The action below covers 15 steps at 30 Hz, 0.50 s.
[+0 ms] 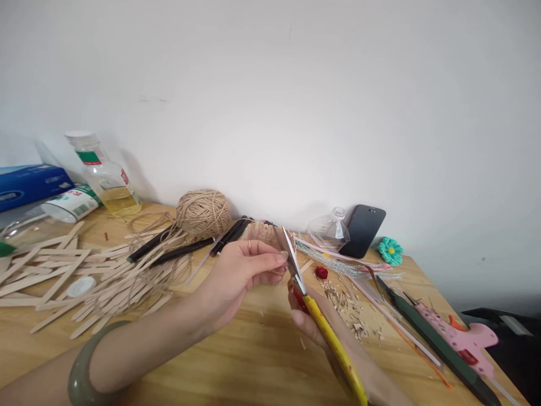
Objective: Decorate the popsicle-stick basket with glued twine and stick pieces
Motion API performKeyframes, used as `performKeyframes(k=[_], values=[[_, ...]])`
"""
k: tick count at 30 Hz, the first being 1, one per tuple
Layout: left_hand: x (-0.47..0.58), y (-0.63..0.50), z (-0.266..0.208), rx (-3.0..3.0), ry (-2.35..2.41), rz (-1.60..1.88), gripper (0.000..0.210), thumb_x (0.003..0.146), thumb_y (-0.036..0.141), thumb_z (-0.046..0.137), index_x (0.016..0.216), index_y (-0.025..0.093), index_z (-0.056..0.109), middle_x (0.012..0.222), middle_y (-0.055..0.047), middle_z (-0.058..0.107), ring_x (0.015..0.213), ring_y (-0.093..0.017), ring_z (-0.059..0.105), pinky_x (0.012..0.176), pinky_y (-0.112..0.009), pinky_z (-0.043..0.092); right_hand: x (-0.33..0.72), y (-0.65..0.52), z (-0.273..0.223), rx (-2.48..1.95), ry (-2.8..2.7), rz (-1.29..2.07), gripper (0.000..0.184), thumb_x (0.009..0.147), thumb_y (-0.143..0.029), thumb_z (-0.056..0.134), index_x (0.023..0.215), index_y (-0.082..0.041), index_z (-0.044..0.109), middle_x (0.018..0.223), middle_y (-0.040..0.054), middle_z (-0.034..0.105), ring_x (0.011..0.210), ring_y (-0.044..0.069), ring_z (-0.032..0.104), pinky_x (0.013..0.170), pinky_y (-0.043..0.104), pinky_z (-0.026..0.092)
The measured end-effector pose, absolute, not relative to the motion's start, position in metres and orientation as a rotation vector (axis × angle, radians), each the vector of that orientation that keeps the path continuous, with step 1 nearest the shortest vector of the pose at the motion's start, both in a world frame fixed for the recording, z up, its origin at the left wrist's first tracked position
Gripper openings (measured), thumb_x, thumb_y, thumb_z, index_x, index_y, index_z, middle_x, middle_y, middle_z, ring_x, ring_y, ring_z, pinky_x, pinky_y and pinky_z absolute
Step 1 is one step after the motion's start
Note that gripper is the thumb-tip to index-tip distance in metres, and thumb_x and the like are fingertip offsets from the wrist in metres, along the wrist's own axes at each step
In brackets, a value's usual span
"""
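My left hand [249, 264] is closed in a pinch, thumb against forefinger. Whatever lies between those fingertips is too small to make out. Yellow-handled scissors [327, 332] are gripped in my right hand [310, 322], their metal blades pointing up and slightly apart. The blades stand right beside my left fingertips. Behind my left hand is a piece made of short wooden sticks [260, 230], partly hidden. A small red rose [322, 272] and a scatter of wood chips [349, 307] lie to the right of the scissors.
Craft sticks [54, 276] and a twine ball [203, 213] lie left. A bottle of yellowish liquid [114, 189] stands behind. Rightward are a phone [363, 230] against the wall, a clear plastic bottle top [333, 228], a teal flower [390, 251], dark green pliers-like tool [435, 335] and pink glue gun [460, 338].
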<state>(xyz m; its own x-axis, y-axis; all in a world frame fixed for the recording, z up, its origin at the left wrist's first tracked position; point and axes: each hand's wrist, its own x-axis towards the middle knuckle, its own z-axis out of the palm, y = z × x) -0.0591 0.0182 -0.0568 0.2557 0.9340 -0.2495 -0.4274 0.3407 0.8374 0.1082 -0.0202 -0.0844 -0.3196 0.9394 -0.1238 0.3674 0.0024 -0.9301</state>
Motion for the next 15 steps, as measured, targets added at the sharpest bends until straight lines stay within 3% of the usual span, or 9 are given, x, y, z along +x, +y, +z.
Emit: performKeyframes(k=[15], values=[[-0.0625,0.0205,-0.0535,0.722,0.838,1.023,0.016,0.056,0.018,0.081,0.059,0.011,0.068,0.06,-0.001,0.065,0.06,-0.01,0.059,0.067,-0.025,0.049,0.1098,-0.0161,-0.076,-1.336,-1.811,1.175,0.054,0.069,-0.073,0.053,0.062,-0.021,0.041,0.062,-0.0032,0.035,0.057,0.014,0.033,0.048,0.025,0.028]])
